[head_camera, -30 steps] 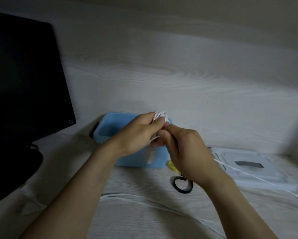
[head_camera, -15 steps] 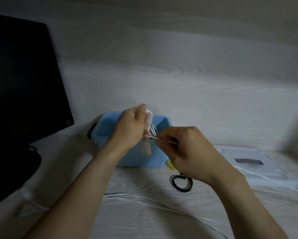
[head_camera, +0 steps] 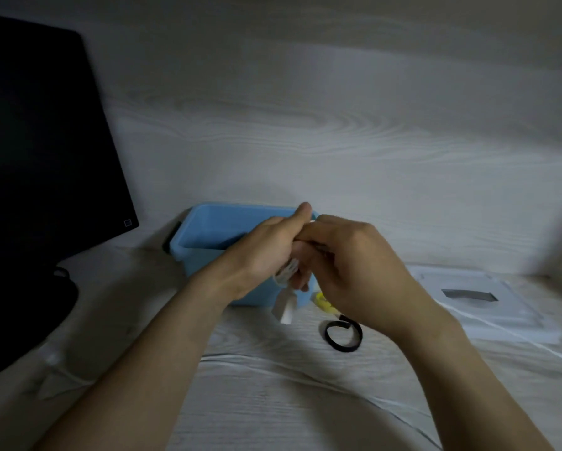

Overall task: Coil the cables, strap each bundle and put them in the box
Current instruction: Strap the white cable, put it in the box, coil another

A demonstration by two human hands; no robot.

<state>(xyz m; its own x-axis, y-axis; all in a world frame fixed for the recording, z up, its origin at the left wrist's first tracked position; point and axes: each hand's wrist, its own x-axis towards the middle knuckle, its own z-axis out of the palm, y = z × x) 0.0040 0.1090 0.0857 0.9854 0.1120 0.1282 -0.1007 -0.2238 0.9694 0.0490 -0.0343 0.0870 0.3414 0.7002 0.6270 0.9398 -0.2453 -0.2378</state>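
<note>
My left hand (head_camera: 266, 252) grips a small coil of white cable (head_camera: 286, 274) in front of the blue box (head_camera: 208, 252); a white plug (head_camera: 285, 305) dangles below it. My right hand (head_camera: 357, 268) is curled against the coil from the right, its fingertips hidden, holding the cable's loose run. That white cable (head_camera: 488, 323) trails off to the right across the desk. A black strap loop (head_camera: 342, 335) and a yellow strap (head_camera: 325, 302) lie on the desk below my right hand.
A dark monitor (head_camera: 41, 151) on its stand fills the left side. A flat white device (head_camera: 488, 301) lies at the right. Another white cable (head_camera: 305, 375) runs across the desk near my forearms. The wooden back wall stands close behind the box.
My right hand has come back in against my left hand, bringing another turn of cable onto the coil. The coil now hangs lower, under my left fingers.
</note>
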